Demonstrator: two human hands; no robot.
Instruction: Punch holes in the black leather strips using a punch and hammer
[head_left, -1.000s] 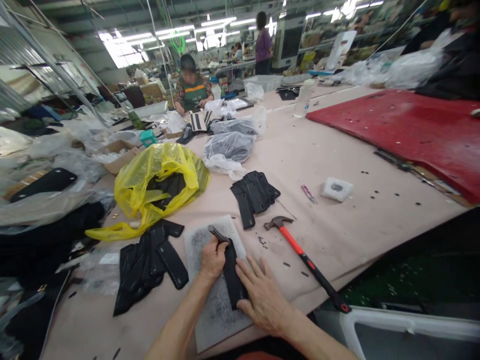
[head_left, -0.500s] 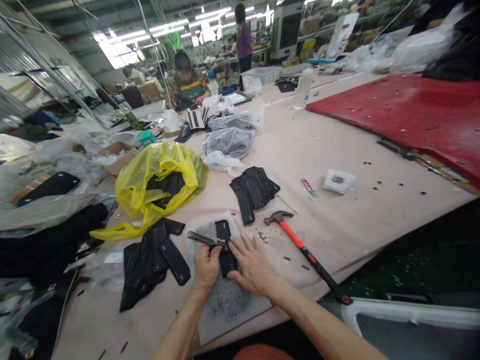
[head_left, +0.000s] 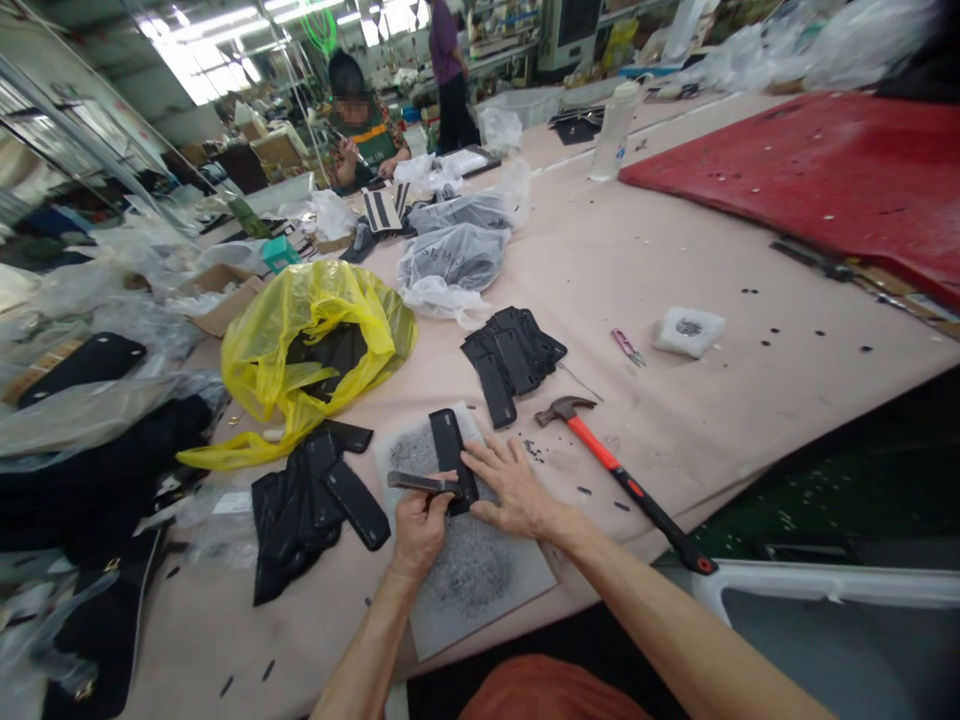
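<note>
My left hand [head_left: 420,528] is closed around a dark metal punch [head_left: 412,483], its far end pointing left. The punch's working end is at the near part of a black strip piece [head_left: 448,440]; the exact contact is hidden by my fingers. My right hand [head_left: 514,490] lies flat with fingers spread, its fingertips at the strip's right edge. Beneath the strip is a pale, scarred board [head_left: 472,570]. A claw hammer [head_left: 630,482] with a red and black handle rests to the right.
Black pieces [head_left: 322,500] lie left of the board, and another fanned stack [head_left: 514,355] beyond it. A yellow plastic bag [head_left: 315,290] holds dark pieces. Pink snips [head_left: 626,347] and a white block [head_left: 688,332] sit right. A person [head_left: 364,130] sits across the table.
The black strip has slid away from me, so the punch is now closer to its near end. My right hand stays flat beside it. The view has tipped downward.
</note>
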